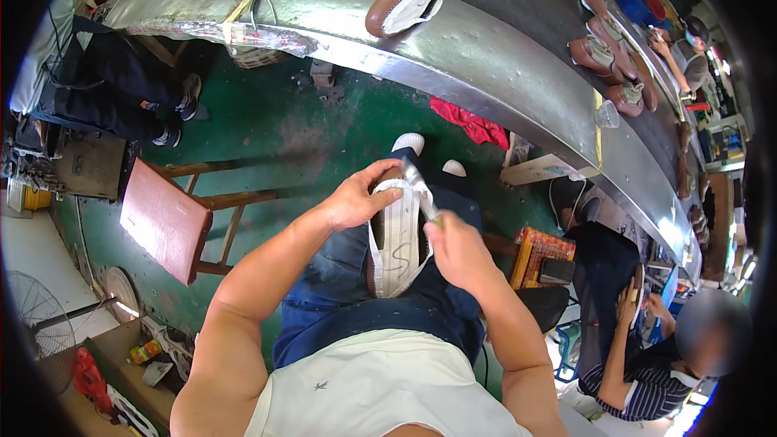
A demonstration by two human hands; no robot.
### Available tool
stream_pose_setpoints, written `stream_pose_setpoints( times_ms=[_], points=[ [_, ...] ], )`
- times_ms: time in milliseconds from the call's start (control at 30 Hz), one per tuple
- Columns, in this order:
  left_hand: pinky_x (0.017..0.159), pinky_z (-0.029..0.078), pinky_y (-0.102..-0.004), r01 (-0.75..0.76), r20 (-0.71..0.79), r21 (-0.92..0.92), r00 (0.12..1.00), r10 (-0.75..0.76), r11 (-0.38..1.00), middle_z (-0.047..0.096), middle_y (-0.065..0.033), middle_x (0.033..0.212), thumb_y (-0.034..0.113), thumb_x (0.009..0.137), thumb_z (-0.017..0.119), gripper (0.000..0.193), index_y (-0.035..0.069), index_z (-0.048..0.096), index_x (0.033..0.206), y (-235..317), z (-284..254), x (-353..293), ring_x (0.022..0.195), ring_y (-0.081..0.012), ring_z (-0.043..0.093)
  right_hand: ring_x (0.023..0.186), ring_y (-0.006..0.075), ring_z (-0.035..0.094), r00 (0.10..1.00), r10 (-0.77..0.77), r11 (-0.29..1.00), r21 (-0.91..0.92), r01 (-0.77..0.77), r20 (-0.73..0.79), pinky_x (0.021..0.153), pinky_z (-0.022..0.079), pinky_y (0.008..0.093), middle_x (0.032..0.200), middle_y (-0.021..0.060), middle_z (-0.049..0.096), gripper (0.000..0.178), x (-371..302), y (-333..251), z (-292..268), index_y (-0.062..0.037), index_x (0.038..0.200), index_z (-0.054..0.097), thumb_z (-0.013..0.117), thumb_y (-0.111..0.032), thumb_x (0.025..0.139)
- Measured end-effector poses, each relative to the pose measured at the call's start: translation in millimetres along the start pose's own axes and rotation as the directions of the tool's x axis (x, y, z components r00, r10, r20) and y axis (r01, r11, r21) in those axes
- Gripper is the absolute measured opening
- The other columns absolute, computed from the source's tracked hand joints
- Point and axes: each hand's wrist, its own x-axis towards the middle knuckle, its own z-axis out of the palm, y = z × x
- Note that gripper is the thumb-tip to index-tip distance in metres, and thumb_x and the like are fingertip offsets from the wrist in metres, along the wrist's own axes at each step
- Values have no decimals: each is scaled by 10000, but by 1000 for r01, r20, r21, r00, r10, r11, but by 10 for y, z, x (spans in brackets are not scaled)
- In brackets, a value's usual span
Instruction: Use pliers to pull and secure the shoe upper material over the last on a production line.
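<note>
Under the gripping left hand (361, 198), an upturned shoe (397, 247); right hand (460, 251) clasps an apparent hammer (412, 173), likely edge-tapping; next needs steadiness.

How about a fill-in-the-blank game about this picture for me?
1. The shoe in the left grip is white and ____.
2. The tool is in the person's ____ grip.
3. The stool stands on a ____ floor.
4. The fan is on the ____ side of the picture.

Missing words: brown; right; green; left.
</note>
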Motion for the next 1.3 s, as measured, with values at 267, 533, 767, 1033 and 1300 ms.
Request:
stream_pose_setpoints(
  times_ms=[267,533,767,1033,1300],
  points=[
    [987,494,-376,154,-300,232,951,-80,961,670,-192,1178,244,1006,568,463,-19,534,1385,-439,256,-532,1119,-251,641,763,286,698,966,162,983,119,-140,-203,711,544,390,812,138,656,506,-347,554,555,15,1043,567,747,-438,909],
    [916,509,-364,135,-314,69,943,-107,988,708,-220,1102,79,886,524,469,-63,578,1329,-573,729,-567,1015,-257,674,614,138,657,927,375,747,597,-292,-15,548,527,305,796,81,659,202,-758,755,786,24,1026,553,624,-159,976],
    [1013,515,-379,465,298,-110,858,-417,878,647,-119,1316,-40,818,566,659,24,489,1470,-202,771,-247,1211,-240,627,665,165,668,917,397,680,680,-274,-28,644,559,324,875,105,673,303,-1157,995,724,61,1132,528,658,-62,888],
    [1175,361,-373,298,387,-36,884,-261,954,486,-131,1503,-22,806,695,909,57,261,1600,-729,1124,-368,1402,-243,461,689,262,703,885,462,822,399,-406,-51,697,563,401,858,152,739,342,-1724,1080,170,33,1199,553,637,-207,971],
    [1211,284,-335,188,321,217,913,-251,958,349,-205,1609,8,840,713,1040,0,36,1629,-912,1288,-435,1463,-259,390,1001,395,651,1000,-8,941,-338,9,6,889,530,483,1126,230,650,540,-1821,946,-147,54,1399,492,636,-151,920]
  ],
)
